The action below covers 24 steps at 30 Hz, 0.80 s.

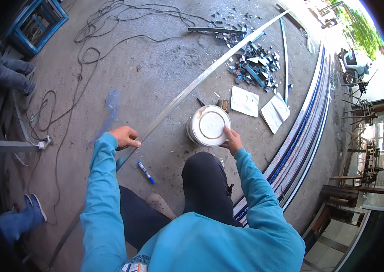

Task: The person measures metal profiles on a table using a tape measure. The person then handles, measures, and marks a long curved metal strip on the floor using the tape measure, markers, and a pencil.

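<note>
My left hand (126, 137) grips a long metal profile (195, 87) between thumb and fingers near its close end. From there the profile slants away to the upper right, past the bucket and over a heap of offcuts. My right hand (232, 140) holds the rim of a white plastic bucket (210, 125), thumb on its round top face and fingers underneath. A blue-and-white marker pen (146, 172) lies on the concrete floor below my left hand. Just beyond the bucket sits a tape measure (223, 104). Beside it lie a sheet of paper (244, 101) and an open notebook (275, 112).
Sharp metal offcuts (256, 66) are heaped ahead. Long wrapped profiles (294, 144) run along my right. Black cables (79, 78) loop over the floor at left, near a power socket (45, 142). Two other people's legs (17, 69) and shoes (39, 206) show at the left edge.
</note>
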Motion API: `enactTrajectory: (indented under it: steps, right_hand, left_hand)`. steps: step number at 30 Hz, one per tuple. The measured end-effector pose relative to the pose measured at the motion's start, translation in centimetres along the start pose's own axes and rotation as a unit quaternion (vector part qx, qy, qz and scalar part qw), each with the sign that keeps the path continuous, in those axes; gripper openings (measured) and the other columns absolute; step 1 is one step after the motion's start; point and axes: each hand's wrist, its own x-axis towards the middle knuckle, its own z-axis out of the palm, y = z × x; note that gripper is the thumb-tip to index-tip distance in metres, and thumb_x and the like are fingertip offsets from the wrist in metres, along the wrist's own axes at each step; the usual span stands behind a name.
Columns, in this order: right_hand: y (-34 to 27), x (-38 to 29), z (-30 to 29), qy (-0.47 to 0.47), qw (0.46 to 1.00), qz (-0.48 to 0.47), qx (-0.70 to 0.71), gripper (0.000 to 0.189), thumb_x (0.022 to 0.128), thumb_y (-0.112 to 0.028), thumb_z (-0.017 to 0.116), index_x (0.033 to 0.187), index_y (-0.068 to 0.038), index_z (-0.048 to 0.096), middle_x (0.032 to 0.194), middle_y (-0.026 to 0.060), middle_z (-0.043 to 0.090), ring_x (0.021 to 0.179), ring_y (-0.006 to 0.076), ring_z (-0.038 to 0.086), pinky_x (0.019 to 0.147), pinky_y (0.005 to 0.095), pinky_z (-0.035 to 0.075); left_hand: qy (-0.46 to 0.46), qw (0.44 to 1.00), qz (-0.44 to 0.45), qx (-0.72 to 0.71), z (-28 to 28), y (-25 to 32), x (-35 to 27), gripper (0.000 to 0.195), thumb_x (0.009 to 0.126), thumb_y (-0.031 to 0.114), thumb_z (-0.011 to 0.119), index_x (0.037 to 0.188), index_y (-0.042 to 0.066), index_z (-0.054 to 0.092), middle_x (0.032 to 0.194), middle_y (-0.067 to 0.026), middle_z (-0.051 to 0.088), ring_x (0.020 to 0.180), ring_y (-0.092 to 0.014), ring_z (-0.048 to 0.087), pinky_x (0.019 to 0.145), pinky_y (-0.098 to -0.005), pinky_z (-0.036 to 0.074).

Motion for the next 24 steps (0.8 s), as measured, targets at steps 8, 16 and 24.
enactTrajectory:
  steps: [8,16,24]
  right_hand:
    - [-4.2,5.3,11.0,-0.062,0.997,-0.003,-0.033,0.057,0.084,-0.051,0.056,0.114,-0.003,0.052,0.11,0.0106,0.055,0.092,0.0254,0.061,0.071,0.0373,0.055]
    - [-5.8,6.1,12.4,-0.217,0.967,-0.016,-0.134,0.055,0.088,-0.043,0.052,0.121,0.001,0.045,0.118,0.0177,0.053,0.089,0.0267,0.063,0.081,0.0348,0.053]
    - [-6.0,7.8,13.0,-0.286,0.936,0.014,-0.205,0.047,0.091,-0.032,0.052,0.115,0.009,0.051,0.109,0.0203,0.058,0.085,0.0277,0.065,0.074,0.0346,0.055]
  left_hand:
    - [0.009,0.999,-0.024,-0.023,-1.0,1.0,-2.0,0.043,0.078,0.038,0.067,0.096,-0.001,0.064,0.087,-0.0125,0.063,0.081,-0.02,0.058,0.073,-0.0335,0.045]
    - [-0.042,0.997,-0.02,-0.063,1.1,-2.8,-1.3,0.049,0.076,0.037,0.07,0.106,-0.001,0.061,0.087,-0.0101,0.063,0.08,-0.019,0.057,0.072,-0.0326,0.045]
    - [-0.022,0.99,-0.027,-0.137,4.5,-5.3,-2.1,0.042,0.075,0.037,0.071,0.096,0.001,0.066,0.078,-0.0078,0.062,0.073,-0.017,0.055,0.066,-0.0312,0.042]
